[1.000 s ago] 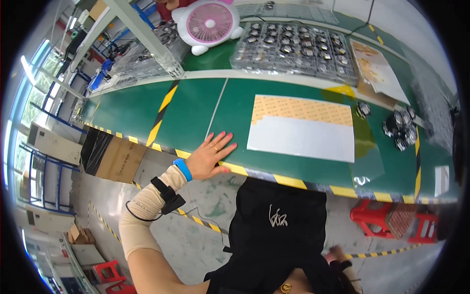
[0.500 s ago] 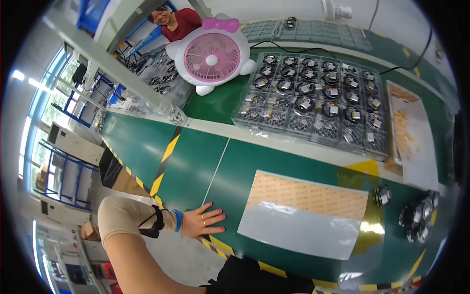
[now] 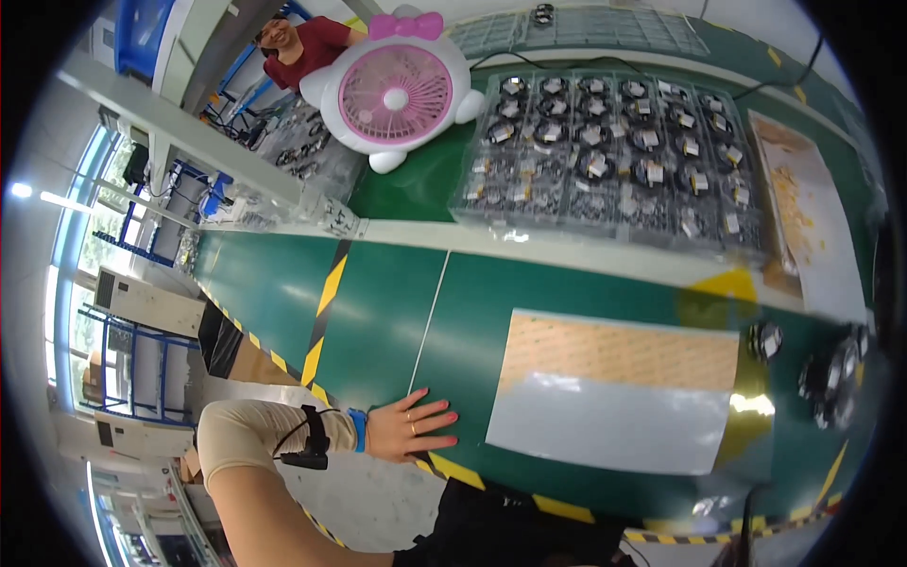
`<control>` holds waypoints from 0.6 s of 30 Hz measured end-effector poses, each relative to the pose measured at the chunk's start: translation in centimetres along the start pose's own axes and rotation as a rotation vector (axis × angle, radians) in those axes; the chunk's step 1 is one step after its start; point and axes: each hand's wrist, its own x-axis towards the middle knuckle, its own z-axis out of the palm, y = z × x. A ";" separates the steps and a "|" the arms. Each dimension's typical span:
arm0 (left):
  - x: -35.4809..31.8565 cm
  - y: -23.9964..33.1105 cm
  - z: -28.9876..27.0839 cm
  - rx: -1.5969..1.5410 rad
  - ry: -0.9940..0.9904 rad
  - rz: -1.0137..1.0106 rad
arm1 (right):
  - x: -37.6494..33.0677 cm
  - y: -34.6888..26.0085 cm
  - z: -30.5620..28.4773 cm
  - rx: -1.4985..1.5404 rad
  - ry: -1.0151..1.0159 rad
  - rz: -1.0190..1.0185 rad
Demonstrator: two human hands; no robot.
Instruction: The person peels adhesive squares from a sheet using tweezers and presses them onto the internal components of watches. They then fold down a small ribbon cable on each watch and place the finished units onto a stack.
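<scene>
My left hand lies flat on the green bench mat, its fingers spread and nothing in it. A blue wristband and a black strap go round that wrist, over a beige sleeve. Just right of the fingertips is a sheet, tan with faint print along its far part and pale grey nearer me. Yellow transparent film shows at the sheet's right edge. Beyond the film stand a small round black part and a cluster of similar parts. My right hand is out of view.
A clear compartment tray with several round black parts stands at the back, beside a pink and white fan. A cardboard box holding yellowish scraps is at the right. Across the bench sits a person in a red top.
The view has shifted, so the sheet and the hand appear further right. My left hand stays flat on the mat with its fingers spread. A thin dark strand has appeared at the lower right.
</scene>
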 end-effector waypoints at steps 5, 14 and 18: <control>0.0 0.7 -0.1 -0.015 0.084 -0.004 | -8.9 -1.0 7.6 0.104 -0.075 0.080; -0.1 1.8 -0.4 0.088 0.233 0.012 | -28.3 -5.4 24.6 0.424 -0.082 0.296; -0.2 2.1 -0.1 0.082 0.321 -0.003 | -30.3 -6.7 25.9 0.507 -0.064 0.284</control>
